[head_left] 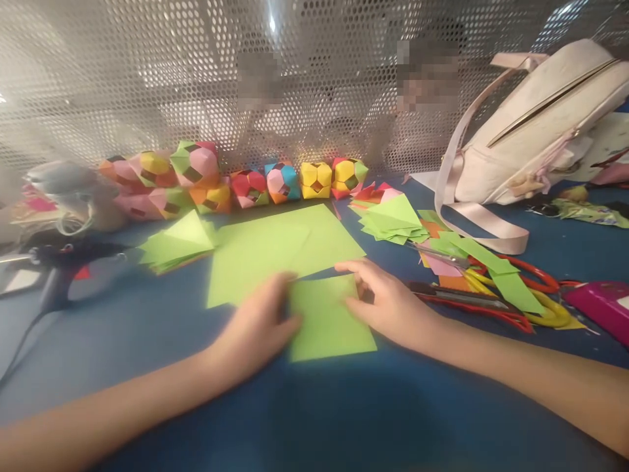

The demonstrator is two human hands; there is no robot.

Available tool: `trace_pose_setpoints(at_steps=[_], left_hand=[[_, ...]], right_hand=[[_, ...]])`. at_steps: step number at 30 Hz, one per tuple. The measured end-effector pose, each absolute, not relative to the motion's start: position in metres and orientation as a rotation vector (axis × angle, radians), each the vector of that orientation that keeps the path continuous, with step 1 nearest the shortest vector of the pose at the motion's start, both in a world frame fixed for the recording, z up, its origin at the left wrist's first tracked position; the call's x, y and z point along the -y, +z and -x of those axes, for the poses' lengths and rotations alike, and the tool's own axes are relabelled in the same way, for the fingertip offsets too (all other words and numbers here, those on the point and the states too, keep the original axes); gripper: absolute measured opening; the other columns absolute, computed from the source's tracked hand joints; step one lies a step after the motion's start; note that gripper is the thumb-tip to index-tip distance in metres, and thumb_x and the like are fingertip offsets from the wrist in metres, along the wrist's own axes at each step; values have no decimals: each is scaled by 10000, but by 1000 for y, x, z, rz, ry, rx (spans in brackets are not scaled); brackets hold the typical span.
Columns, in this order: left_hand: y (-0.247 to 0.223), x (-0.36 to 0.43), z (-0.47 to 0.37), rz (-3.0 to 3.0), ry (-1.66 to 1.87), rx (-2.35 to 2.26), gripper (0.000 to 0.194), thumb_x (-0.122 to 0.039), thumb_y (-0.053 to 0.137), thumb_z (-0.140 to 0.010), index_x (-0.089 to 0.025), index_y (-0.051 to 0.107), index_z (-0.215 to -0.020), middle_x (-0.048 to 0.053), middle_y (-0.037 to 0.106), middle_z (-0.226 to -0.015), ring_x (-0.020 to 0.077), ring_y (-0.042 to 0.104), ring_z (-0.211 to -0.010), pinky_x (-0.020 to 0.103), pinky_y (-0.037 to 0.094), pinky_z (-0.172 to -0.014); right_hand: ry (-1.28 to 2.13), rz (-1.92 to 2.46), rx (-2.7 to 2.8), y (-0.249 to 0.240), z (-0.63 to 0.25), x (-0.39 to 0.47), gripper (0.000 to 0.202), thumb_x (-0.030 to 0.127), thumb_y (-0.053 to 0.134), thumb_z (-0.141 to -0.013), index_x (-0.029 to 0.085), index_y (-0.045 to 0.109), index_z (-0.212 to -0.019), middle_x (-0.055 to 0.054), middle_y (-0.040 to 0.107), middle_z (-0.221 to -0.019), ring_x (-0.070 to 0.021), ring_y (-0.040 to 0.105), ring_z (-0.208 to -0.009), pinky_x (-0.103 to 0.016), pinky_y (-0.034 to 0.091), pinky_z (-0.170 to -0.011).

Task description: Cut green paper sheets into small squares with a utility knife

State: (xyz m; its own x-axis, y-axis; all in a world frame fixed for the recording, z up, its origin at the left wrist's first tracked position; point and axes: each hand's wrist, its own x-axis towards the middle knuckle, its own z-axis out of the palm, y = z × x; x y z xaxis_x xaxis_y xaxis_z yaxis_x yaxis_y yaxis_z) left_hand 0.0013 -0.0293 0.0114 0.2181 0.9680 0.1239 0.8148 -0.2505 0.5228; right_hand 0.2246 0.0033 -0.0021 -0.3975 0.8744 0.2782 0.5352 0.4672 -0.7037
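A small light-green paper square [327, 318] is between my two hands, just above or on the blue table. My left hand [263, 321] grips its left edge, thumb in front and fingers curled behind, slightly blurred. At the upper right edge my right hand [381, 298] pinches it, with the index finger reaching past the top corner. Larger green paper sheets [265, 246] lie flat just beyond the square. One stack of green paper squares [179, 242] is to their left, and another stack of green squares [393, 219] is to their right.
Folded multicoloured paper balls [248, 190] line the perforated metal screen [319, 78]. Scissors [550, 314], a box cutter [459, 295] and green strips [515, 288] lie at right, near a pale backpack [535, 124]. A corded glue gun [63, 262] stands left. Blurred people show behind the screen.
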Motion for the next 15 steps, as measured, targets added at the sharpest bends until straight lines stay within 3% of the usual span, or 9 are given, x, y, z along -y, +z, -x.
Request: trace_pose_setpoints(at_steps=[4,7,10,13,15], left_hand=[[9,32,4,-2254,744,-1604,410,-237,541,-820,-229,476,-1225,98,576,-1213,240,576,-1113,389,509,-905],[8,35,7,-2525,841,-1388,459,-354,602,-828,-237,475,-1254,154,461,-1403,306,480,-1269,446,485,-966],[11,39,5,-2740,724,-1022,478,-402,652,-808,-212,511,-1224,162,593,-1256,290,589,-1132,413,534,-899],[15,44,-1,-2837,659,-930,249,-276,607,-847,-174,596,-1074,138,689,-1032,260,659,-970,377,567,-814],[17,46,-3,-2900,636,-920,119,-209,556,-864,-173,645,-934,124,706,-946,250,673,-913,357,575,-775]], right_hand=[[672,1109,2122,-4,-226,-4,409,160,506,-785,249,530,-1184,-54,626,-1093,-149,611,-740,-315,551,-726],[679,1082,2117,-7,-227,-5,406,169,521,-789,266,540,-1183,-55,628,-1110,-163,624,-773,-324,559,-746],[682,1057,2095,-9,-228,-7,415,167,530,-792,269,541,-1194,-65,614,-1177,-163,627,-765,-352,562,-782],[706,1062,2092,-10,-226,-7,423,151,541,-777,262,551,-1186,-71,591,-1239,-140,615,-699,-354,569,-764],[714,1064,2094,-10,-226,-7,403,150,545,-778,254,567,-1167,-75,577,-1273,-149,637,-760,-353,566,-788]])
